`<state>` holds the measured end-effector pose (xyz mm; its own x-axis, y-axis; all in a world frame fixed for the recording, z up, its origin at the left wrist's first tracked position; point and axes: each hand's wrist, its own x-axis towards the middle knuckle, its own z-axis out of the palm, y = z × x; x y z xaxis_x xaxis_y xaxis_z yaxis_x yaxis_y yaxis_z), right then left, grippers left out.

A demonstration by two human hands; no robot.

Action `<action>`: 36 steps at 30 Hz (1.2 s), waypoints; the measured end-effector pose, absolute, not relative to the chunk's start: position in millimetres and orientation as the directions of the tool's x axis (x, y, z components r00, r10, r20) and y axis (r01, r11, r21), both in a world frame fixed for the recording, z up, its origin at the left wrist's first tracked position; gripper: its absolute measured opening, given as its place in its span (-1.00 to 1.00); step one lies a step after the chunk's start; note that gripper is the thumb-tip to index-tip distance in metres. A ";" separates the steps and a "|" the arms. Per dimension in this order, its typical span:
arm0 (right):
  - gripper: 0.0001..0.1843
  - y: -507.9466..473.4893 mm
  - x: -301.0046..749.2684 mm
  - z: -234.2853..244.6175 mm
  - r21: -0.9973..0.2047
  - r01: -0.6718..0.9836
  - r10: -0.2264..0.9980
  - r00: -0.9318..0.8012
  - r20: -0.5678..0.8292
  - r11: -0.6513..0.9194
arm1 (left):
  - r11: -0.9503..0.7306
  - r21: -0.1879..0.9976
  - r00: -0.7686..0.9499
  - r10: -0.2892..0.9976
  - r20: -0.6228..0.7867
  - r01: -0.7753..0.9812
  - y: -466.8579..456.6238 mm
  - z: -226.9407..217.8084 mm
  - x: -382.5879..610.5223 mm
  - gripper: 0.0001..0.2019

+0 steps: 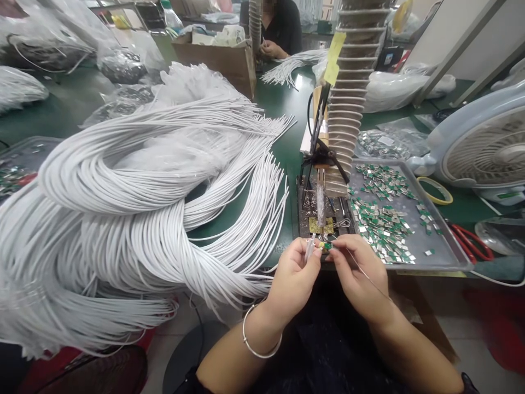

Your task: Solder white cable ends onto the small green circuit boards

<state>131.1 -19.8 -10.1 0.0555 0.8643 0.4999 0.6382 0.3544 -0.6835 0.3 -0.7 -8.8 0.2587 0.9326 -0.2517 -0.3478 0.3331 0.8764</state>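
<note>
L hand (292,280) & R hand (360,276): fingers closed, pinching tiny green-gold PCB connector (327,246) w/ thin white cable (371,280), near grey metal tray (441,241) of green parts (381,235).

No words or numbers can be read here. The yellow sticky note (333,57) on the ribbed duct (348,98) shows no legible writing, and the white label (385,140) on a plastic bag is too small to read.

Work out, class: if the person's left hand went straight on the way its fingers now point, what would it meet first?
The left hand would probably meet the small green part first, pinched just ahead of it in the right hand's fingers. Depth is hard to judge from this view.
</note>
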 end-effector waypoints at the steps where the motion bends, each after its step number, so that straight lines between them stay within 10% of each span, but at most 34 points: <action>1: -0.90 -19.7 130.4 -10.5 -0.694 0.627 0.864 0.065 0.499 0.354 | 0.328 0.876 0.257 0.935 -0.246 -0.353 -0.8 -8.0 0.6 -0.74; 36: -0.66 -24.2 129.8 -33.6 -0.512 0.644 0.642 0.042 0.765 0.568 | 0.323 0.901 0.164 0.944 -0.286 -0.288 2.1 -0.7 3.4 -0.85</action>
<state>129.8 -24.2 -33.6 0.0419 0.6425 0.7652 0.6436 0.5684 -0.5125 3.4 2.1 -0.7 0.1642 0.9441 -0.2859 -0.2885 0.3231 0.9013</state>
